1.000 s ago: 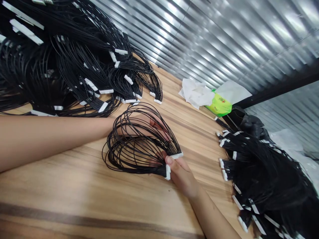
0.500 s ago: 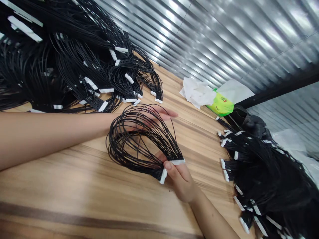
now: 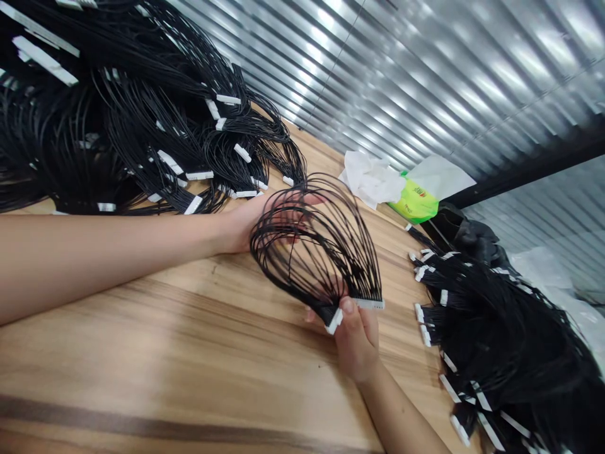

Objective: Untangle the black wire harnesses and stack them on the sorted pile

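A looped wire harness (image 3: 269, 243) of thin black wires with white connectors is held above the wooden table. My right hand (image 3: 357, 343) pinches it near its two connector ends, thumb on top. One white connector (image 3: 334, 321) sticks out left of the thumb, and the other white connector (image 3: 371, 304) lies to the right across the fingers. Behind the far side of the loop is my left hand (image 3: 243, 224), its fingers stretched out and partly covered by the wires. Whether those fingers touch the wires I cannot tell.
A large pile of black wire harnesses (image 3: 142, 120) lies at the upper left. Another harness pile (image 3: 501, 334) covers the right side. A green tissue pack (image 3: 416, 198) and crumpled white tissue (image 3: 371, 176) sit by the corrugated metal wall (image 3: 378, 75) behind the wooden table (image 3: 189, 366).
My right hand has shifted the harness to the right and slightly up, turning the loop. My left hand stays behind the loop, its fingers now more covered by wires.
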A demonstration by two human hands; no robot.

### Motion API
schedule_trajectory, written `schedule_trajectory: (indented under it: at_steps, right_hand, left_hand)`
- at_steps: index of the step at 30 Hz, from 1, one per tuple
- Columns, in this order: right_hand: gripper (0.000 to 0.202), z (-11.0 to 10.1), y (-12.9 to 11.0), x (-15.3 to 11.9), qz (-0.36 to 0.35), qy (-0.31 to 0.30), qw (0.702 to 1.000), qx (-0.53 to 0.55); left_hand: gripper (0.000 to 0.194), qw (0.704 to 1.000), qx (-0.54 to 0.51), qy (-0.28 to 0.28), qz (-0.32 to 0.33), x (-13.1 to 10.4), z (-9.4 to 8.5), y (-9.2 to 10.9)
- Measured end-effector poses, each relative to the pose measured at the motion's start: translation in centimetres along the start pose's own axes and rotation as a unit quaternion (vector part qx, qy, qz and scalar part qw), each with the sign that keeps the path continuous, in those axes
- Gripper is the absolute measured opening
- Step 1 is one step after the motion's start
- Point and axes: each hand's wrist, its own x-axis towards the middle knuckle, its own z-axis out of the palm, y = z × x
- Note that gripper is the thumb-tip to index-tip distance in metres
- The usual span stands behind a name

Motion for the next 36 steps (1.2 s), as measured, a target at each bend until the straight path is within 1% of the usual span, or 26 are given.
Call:
schedule_trajectory:
  at_steps: [1,2,3,4,5,6,7,8,9,10,12,13,14,15,16,17,19,20,21,22,24,27,30,33,34,36]
  right_hand:
    - [0.027,0.0,0.1,0.2,-0.023,0.028,0.999,-0.007]
    - [0.025,0.0,0.2,0.3,-0.044,0.052,0.998,-0.016]
    - [0.023,-0.1,0.4,0.4,-0.058,0.069,0.996,-0.025]
    - [0.021,-0.2,0.5,0.4,-0.070,0.080,0.994,-0.034]
    - [0.019,-0.2,0.6,0.5,-0.082,0.083,0.992,-0.043]
    - [0.018,-0.3,0.7,0.4,-0.099,0.081,0.990,-0.055]
    - [0.017,-0.3,0.7,0.4,-0.119,0.075,0.988,-0.068]
    - [0.016,-0.2,0.6,0.4,-0.140,0.067,0.985,-0.081]
    - [0.016,-0.2,0.5,0.3,-0.158,0.060,0.981,-0.092]
    - [0.016,0.0,0.3,0.3,-0.171,0.056,0.978,-0.102]
    - [0.017,0.2,0.0,0.3,-0.172,0.056,0.977,-0.112]
    - [0.018,0.4,-0.1,0.4,-0.166,0.061,0.978,-0.113]
    - [0.018,0.5,-0.1,0.4,-0.159,0.070,0.978,-0.112]
    - [0.019,0.6,0.0,0.5,-0.154,0.081,0.979,-0.109]
    - [0.020,0.6,0.1,0.5,-0.149,0.092,0.979,-0.105]
    - [0.020,0.6,0.2,0.6,-0.146,0.104,0.979,-0.100]
    - [0.021,0.5,0.3,0.6,-0.142,0.119,0.978,-0.092]
    - [0.021,0.4,0.4,0.6,-0.138,0.119,0.979,-0.090]
    - [0.022,0.4,0.4,0.6,-0.134,0.115,0.980,-0.087]
    - [0.022,0.3,0.4,0.6,-0.129,0.108,0.982,-0.084]
    - [0.024,0.2,0.4,0.6,-0.109,0.090,0.987,-0.075]
    - [0.024,0.2,0.6,0.5,-0.098,0.089,0.989,-0.060]
    - [0.019,0.3,0.9,0.4,-0.134,0.125,0.982,-0.055]
    - [0.016,0.5,0.9,0.5,-0.149,0.143,0.978,-0.038]
    - [0.014,0.6,0.7,0.6,-0.153,0.149,0.976,-0.031]
    - [0.013,0.9,0.2,0.7,-0.163,0.166,0.972,-0.027]
  left_hand:
    - [0.042,0.996,-0.075,-0.031,-0.037,0.1,0.0,-0.1]
    - [0.041,0.983,-0.156,-0.060,-0.075,0.2,0.0,-0.2]
    - [0.040,0.964,-0.230,-0.083,-0.106,0.2,0.1,-0.2]
    - [0.039,0.948,-0.278,-0.093,-0.126,0.2,0.2,-0.1]
    - [0.038,0.943,-0.292,-0.089,-0.131,0.1,0.4,0.0]
    - [0.036,0.949,-0.279,-0.074,-0.125,0.0,0.6,0.2]
    - [0.033,0.962,-0.246,-0.047,-0.109,-0.1,0.8,0.4]
    - [0.029,0.975,-0.204,-0.009,-0.085,-0.3,0.9,0.5]
    - [0.024,0.985,-0.162,0.040,-0.054,-0.5,1.0,0.7]
    - [0.020,0.988,-0.124,0.093,-0.017,-0.7,1.1,0.8]
    - [0.014,0.979,-0.077,0.182,0.057,-1.2,1.1,1.1]
    - [0.013,0.972,-0.062,0.208,0.092,-1.4,1.1,1.2]
    - [0.012,0.966,-0.046,0.220,0.127,-1.7,1.0,1.3]
    - [0.013,0.963,-0.028,0.216,0.159,-1.9,0.9,1.5]
    - [0.014,0.962,-0.008,0.196,0.191,-2.1,0.8,1.6]
    - [0.014,0.962,0.016,0.157,0.221,-2.3,0.8,1.7]
    - [0.012,0.957,0.083,0.059,0.273,-2.6,0.6,1.9]
    - [0.008,0.946,0.123,0.017,0.300,-2.6,0.6,2.0]
    - [0.005,0.932,0.158,-0.013,0.326,-2.7,0.6,2.1]
    - [0.007,0.920,0.180,-0.032,0.346,-2.6,0.6,2.1]
    - [0.014,0.912,0.182,-0.047,0.364,-2.6,0.6,2.2]
    - [0.015,0.919,0.152,-0.075,0.357,-2.6,0.6,2.3]
    - [0.011,0.925,0.154,-0.074,0.341,-2.7,0.6,2.4]
    - [0.012,0.952,0.128,-0.058,0.273,-2.7,0.6,2.2]
    - [0.014,0.962,0.117,-0.042,0.244,-2.7,0.6,2.1]
    - [0.016,0.979,0.103,0.010,0.177,-2.5,0.7,1.8]
